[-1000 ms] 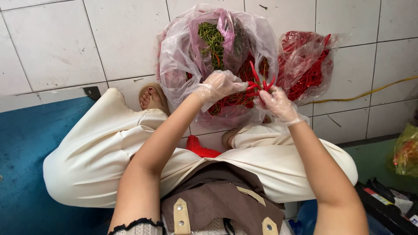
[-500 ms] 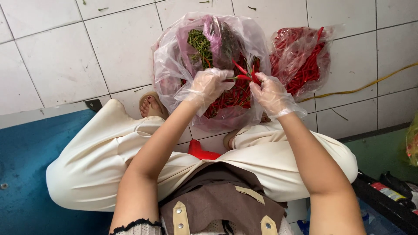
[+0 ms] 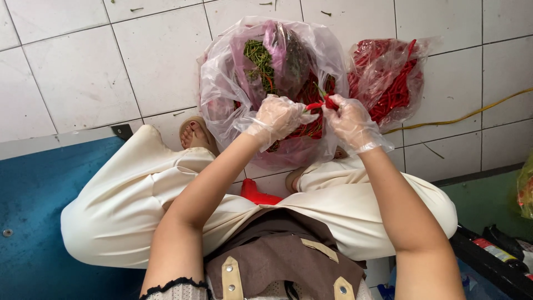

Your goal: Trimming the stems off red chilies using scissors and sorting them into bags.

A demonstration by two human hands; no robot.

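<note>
Both my hands wear thin clear plastic gloves. My left hand and my right hand meet over a clear plastic bag on the tiled floor, and together they pinch a red chilli with a green stem. The bag holds many red chillies and a heap of green stems at its back. A second plastic bag full of red chillies lies to the right of it.
I sit with cream trousers spread, a sandalled foot beside the bag. A red stool shows between my legs. A blue mat lies left, a yellow cable runs right, and dark clutter sits lower right.
My hands have stayed over the open bag, shifting slightly while working the red chilli held between the fingertips. The view moved a little.
</note>
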